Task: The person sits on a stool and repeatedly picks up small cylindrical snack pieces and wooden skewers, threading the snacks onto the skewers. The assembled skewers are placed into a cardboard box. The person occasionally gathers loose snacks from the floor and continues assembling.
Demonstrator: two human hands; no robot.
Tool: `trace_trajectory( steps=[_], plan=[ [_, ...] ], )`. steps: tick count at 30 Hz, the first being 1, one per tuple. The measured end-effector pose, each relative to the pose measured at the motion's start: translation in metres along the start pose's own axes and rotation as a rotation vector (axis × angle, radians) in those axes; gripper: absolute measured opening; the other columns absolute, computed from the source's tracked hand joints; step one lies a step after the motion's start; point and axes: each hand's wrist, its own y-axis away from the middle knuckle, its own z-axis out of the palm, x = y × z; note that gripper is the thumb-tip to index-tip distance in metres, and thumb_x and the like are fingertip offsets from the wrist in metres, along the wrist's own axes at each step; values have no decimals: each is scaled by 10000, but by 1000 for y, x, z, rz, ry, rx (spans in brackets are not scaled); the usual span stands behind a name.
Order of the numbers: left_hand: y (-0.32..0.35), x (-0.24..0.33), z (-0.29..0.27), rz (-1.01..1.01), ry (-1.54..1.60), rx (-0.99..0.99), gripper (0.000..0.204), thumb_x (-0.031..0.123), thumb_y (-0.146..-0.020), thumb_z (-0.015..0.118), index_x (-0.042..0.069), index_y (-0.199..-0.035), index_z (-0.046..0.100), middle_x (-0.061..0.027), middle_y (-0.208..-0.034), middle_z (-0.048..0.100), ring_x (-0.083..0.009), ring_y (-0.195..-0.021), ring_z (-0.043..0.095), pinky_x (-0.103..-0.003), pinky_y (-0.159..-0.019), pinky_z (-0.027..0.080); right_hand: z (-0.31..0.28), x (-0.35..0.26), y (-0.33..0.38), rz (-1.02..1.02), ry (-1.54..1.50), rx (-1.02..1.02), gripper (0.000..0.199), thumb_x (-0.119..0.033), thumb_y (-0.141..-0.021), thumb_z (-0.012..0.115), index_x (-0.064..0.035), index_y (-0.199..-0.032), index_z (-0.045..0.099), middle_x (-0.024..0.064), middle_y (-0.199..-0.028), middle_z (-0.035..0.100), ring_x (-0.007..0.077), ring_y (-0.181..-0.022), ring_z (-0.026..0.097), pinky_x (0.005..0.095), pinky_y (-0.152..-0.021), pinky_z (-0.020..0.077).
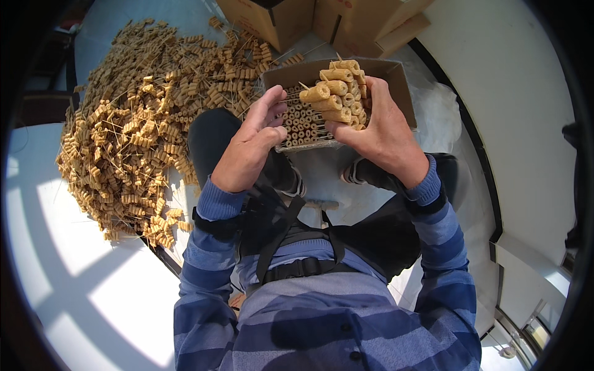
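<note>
broadly, the heap of skewered tan rolls [136,117] fills the floor from nine to eleven o'clock, and brown cartons [322,21] stand at twelve. an open cardboard box [396,83], packed with rolls on end, sits just past the knees. the right hand [380,133] has its fingers closed around a bundle of skewered rolls [337,93] over the box; the left hand [250,148], fingers half curled, pinches the thin sticks. likely risk: a loose grip could let rolls slide off. the box wall crowds the bundle.

Two hands [253,145], one open box [346,74] of skewers, one big skewer pile [142,117].
</note>
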Motion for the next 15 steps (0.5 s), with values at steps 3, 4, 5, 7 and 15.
trace_trajectory(
  steps=[3,4,5,7,15],
  plan=[
    [-40,-11,-12,70,-810,-160,618,56,-902,489,-59,-1489,337,-248,-1449,410,-361,-1378,407,-406,-1171,317,-19,21,-32,-133,458,152,705,-292,-720,802,23,-1258,472,193,-1140,625,367,-1081,618,429,-930,514],
    [-53,-18,-13,90,-1026,-241,593,49,-903,488,-60,-1473,361,-267,-1423,423,-383,-1361,420,-413,-1161,331,-22,28,-41,-185,521,129,695,-286,-714,802,17,-1250,478,187,-1148,621,362,-1090,613,427,-931,508],
    [-65,-28,-8,13,-1151,-240,534,96,-904,529,-61,-1402,417,-267,-1334,479,-408,-1316,448,-425,-1115,373,-24,34,-49,-176,589,88,686,-279,-708,802,12,-1242,484,182,-1156,617,357,-1099,607,425,-932,503],
    [-92,-50,2,-203,-1332,-288,506,155,-897,581,-52,-1346,469,-263,-1267,526,-433,-1282,474,-443,-1075,408,-19,47,-65,-206,665,56,645,-256,-703,800,-15,-1223,505,158,-1194,605,327,-1142,584,420,-946,471],
    [-140,-124,9,-586,-1597,-256,671,198,-864,624,20,-1462,376,-196,-1482,390,-430,-1374,397,-507,-1137,318,28,102,-97,-289,725,1,699,-218,-672,837,-42,-1261,504,135,-1251,579,305,-1190,558,436,-1007,425]
  ],
)
